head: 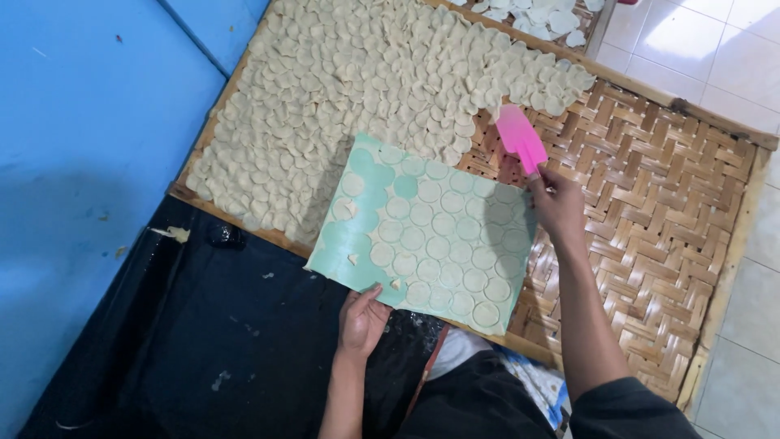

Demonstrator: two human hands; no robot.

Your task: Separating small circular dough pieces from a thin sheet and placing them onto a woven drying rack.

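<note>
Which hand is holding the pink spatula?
The right hand: it grips the pink spatula over the woven tray. The left hand only holds the near edge of the green sheet of dough rounds.

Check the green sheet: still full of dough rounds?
Mostly full. Rounds cover the green sheet except its bare upper-left strip, where only scraps remain.

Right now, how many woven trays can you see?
2. The big tray lies under the green sheet and the right hand; a second tray shows only a corner at the top edge.
</note>
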